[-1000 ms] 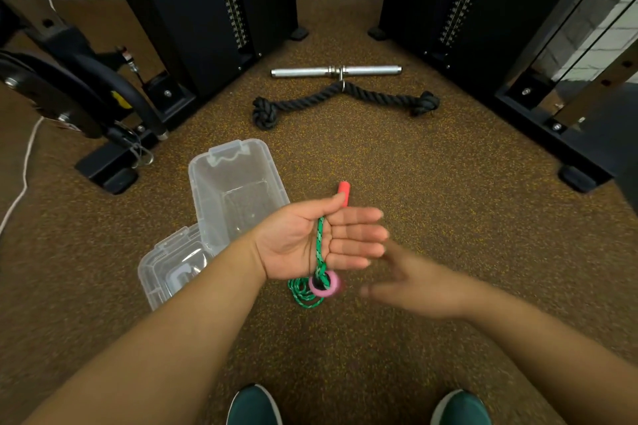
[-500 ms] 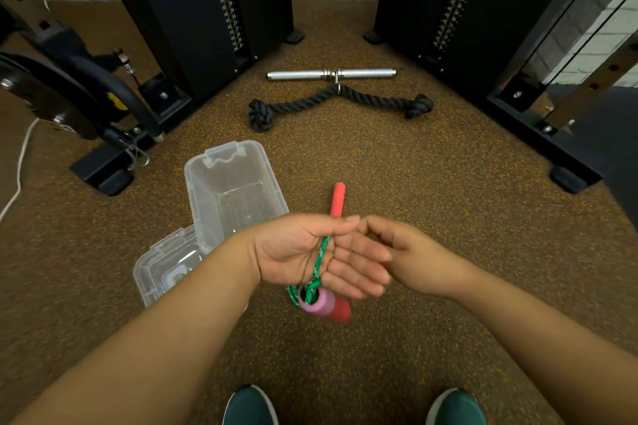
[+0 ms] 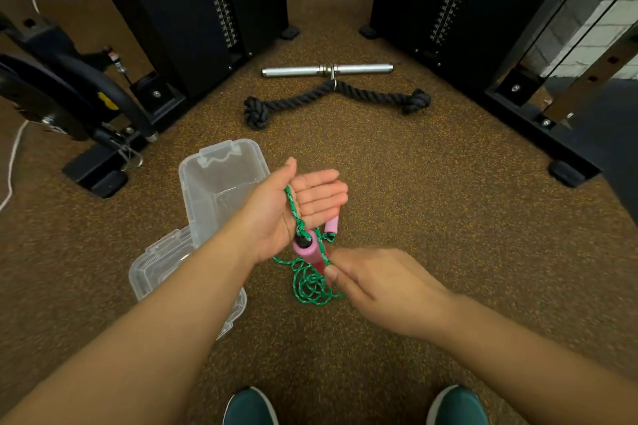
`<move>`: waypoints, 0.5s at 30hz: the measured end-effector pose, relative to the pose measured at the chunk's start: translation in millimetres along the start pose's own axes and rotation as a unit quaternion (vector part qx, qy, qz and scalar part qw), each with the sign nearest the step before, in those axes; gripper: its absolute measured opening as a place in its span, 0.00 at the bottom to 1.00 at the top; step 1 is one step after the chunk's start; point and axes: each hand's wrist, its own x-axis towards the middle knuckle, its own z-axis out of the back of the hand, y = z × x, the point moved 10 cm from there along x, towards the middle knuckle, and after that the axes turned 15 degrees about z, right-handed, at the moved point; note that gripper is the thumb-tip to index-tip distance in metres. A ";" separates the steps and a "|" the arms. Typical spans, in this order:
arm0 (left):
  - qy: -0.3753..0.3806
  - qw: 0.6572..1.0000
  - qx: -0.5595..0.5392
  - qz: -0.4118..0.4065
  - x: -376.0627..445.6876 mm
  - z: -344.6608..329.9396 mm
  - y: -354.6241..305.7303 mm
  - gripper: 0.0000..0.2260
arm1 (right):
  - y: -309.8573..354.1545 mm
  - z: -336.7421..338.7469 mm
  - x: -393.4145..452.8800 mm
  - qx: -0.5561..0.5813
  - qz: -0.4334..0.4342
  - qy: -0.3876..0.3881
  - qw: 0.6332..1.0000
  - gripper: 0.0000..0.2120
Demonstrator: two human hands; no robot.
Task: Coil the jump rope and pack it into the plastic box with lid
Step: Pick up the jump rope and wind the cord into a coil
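Observation:
My left hand is palm-up with fingers straight, and the green jump rope runs across the palm from the thumb side. A pink foam handle hangs at the heel of this hand; a second pink handle shows below the fingers. Loose green loops dangle under the hands. My right hand pinches the rope just below the first handle. The clear plastic box stands open on the floor to the left, and its clear lid lies beside it, partly under my left forearm.
Brown speckled rubber floor. A black knotted rope attachment and a chrome bar lie ahead. Black weight-stack towers stand left and right, with a black machine base at the left. My two green shoes are at the bottom edge.
My left hand has tilted open with the rope draped over it. My right hand has dropped from the left fingertips to below the palm, and more rope loops hang down.

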 end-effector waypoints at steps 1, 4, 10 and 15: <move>-0.005 1.000 0.012 0.002 0.3 -1.2 1.2 0.29 | 4.0 0.4 1.5 0.001 0.010 0.002 1.000 0.13; -0.010 0.998 0.065 0.014 1.4 -6.3 8.2 0.31 | 11.1 3.1 4.7 0.020 0.022 -0.001 1.000 0.13; -0.019 0.974 0.219 0.060 1.8 -7.9 31.6 0.33 | 4.4 32.7 12.3 0.156 0.001 -0.081 0.984 0.10; 0.063 0.943 0.307 0.112 -6.2 -22.9 46.4 0.42 | -44.3 53.0 1.9 0.321 -0.128 -0.193 0.918 0.12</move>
